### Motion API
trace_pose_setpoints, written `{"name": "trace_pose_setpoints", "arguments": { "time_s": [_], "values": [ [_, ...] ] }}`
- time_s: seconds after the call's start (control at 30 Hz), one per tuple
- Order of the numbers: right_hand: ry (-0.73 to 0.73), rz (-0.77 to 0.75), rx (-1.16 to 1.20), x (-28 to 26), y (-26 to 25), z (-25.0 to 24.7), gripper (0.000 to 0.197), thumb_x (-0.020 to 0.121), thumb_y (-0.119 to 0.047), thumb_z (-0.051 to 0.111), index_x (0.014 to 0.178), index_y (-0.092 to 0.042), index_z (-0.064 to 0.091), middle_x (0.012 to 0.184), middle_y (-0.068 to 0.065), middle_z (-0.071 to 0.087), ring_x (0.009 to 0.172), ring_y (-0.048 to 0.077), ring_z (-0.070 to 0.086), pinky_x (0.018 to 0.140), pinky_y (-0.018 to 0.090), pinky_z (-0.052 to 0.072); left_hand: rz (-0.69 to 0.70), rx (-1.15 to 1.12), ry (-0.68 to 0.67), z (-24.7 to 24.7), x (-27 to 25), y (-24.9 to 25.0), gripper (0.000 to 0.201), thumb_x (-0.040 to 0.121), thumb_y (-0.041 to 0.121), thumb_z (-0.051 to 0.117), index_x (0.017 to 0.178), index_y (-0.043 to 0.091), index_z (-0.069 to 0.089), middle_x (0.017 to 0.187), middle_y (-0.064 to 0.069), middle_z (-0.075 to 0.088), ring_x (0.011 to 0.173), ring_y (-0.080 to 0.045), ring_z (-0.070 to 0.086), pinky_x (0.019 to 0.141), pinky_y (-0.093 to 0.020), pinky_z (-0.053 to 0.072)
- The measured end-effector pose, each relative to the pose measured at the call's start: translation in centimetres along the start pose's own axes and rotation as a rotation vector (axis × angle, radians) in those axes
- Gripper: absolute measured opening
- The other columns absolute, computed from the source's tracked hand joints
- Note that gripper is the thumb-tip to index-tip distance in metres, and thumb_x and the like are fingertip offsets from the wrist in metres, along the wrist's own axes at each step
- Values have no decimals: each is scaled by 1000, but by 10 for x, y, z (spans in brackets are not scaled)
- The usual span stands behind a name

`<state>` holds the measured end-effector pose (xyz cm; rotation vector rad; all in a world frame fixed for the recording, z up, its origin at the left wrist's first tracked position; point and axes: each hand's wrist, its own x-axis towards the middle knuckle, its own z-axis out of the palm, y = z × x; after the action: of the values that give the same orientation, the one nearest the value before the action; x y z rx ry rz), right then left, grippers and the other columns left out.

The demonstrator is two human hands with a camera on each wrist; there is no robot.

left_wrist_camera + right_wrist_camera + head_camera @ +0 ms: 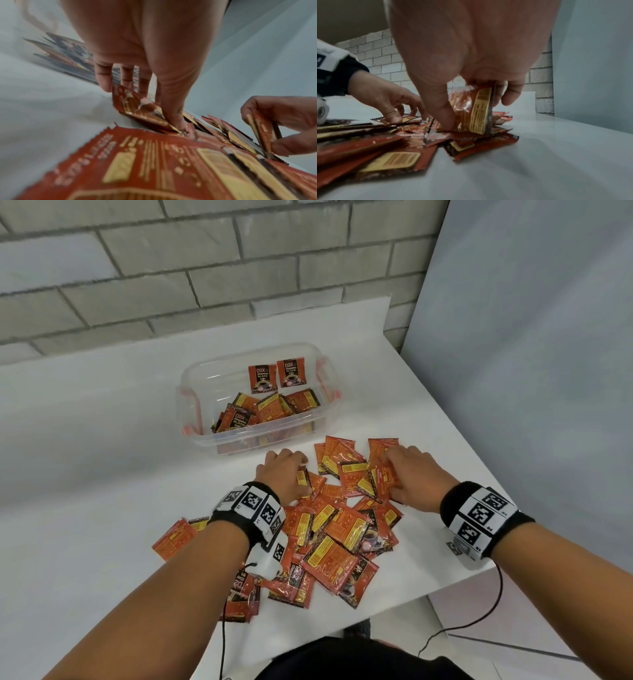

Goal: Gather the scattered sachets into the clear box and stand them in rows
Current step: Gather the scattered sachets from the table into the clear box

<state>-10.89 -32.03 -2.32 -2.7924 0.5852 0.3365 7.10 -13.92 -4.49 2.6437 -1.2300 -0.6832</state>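
Several red-and-orange coffee sachets (339,529) lie scattered in a heap on the white table. The clear box (191,412) stands behind the heap; two sachets (275,373) stand upright against its far wall and several more lie loose on its floor. My left hand (286,470) is at the heap's far left edge, thumb and fingers pinching one sachet (142,109) that tilts up off the table. My right hand (407,470) is at the heap's far right, holding a small bunch of sachets (477,108) upright between thumb and fingers.
A grey brick wall (205,268) runs behind the table. A pale blue panel (531,371) stands on the right, past the table's right edge (445,412). Black cables (493,604) hang from both wrist cameras off the near edge.
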Motion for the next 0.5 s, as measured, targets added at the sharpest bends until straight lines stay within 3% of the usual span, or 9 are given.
{"name": "trace_pose_setpoints", "arguments": {
  "time_s": [0.07,0.13,0.2,0.37,0.5],
  "values": [
    [-33,-2,49,-1,1,-1,61,84,-30,67,135,-21,34,133,4,47,112,19,42,90,31,38,21,33,-26,1,0,-1,62,87,41,67,141,25,41,136,-6,42,127,-27,32,99,-43,35],
    [-82,5,66,-1,2,-2,80,85,-33,66,148,-24,19,140,6,42,119,25,42,98,37,39,19,35,-44,1,0,-1,58,87,42,65,138,25,44,132,-7,41,124,-27,32,97,-43,36],
    [-119,45,91,3,2,-1,86,85,-36,64,151,-25,11,143,8,38,123,28,40,101,41,39,9,31,-46,1,1,0,54,86,42,66,133,21,47,130,-7,40,123,-26,32,95,-43,38],
    [-121,127,210,11,-1,7,77,81,-31,67,146,-21,27,139,7,40,124,27,38,101,39,39,-18,80,-70,-2,3,5,52,83,46,69,120,15,50,126,-6,41,120,-26,34,92,-43,38],
    [-63,136,200,12,-1,11,59,79,-30,68,130,-14,41,124,5,42,114,23,37,94,36,40,-32,38,-81,-7,2,3,50,83,43,71,116,13,49,119,-7,49,116,-26,40,90,-40,38]
  ]
}}
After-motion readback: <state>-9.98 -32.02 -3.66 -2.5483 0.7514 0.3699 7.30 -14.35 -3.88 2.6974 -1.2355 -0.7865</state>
